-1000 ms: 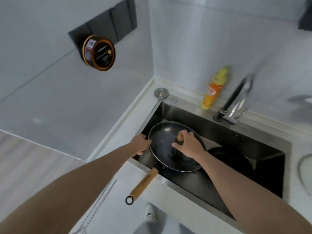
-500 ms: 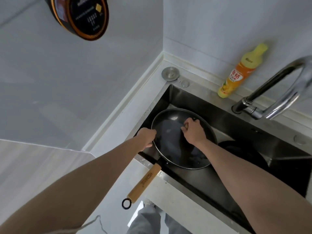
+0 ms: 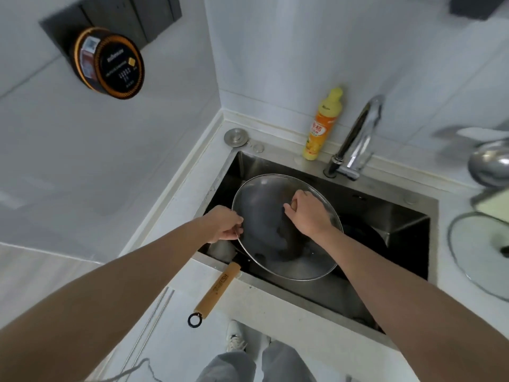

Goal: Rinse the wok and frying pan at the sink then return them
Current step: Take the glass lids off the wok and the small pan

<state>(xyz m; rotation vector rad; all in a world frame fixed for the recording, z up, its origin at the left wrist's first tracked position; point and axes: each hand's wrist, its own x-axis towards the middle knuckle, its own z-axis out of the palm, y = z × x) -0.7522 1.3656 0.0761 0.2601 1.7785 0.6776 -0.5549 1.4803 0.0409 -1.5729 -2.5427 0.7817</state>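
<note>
A dark wok (image 3: 275, 244) with a wooden handle (image 3: 217, 290) sits in the left part of the steel sink (image 3: 399, 216), its handle sticking out over the front counter edge. A round glass lid (image 3: 261, 199) lies tilted over the wok. My right hand (image 3: 308, 213) grips the knob at the lid's middle. My left hand (image 3: 225, 226) pinches the lid's near left rim. A second dark pan (image 3: 363, 235) lies in the sink just right of the wok, mostly hidden by my right arm.
A yellow dish soap bottle (image 3: 321, 125) and a chrome tap (image 3: 355, 142) stand behind the sink. A drain plug (image 3: 235, 137) lies at the back left corner. Another glass lid (image 3: 479, 252) and a steel ladle (image 3: 490, 166) are at the right. Metal rods (image 3: 154, 318) lie front left.
The lid has come up from flat on the wok and now tilts, with both hands still on it. My view has pulled back and up.
</note>
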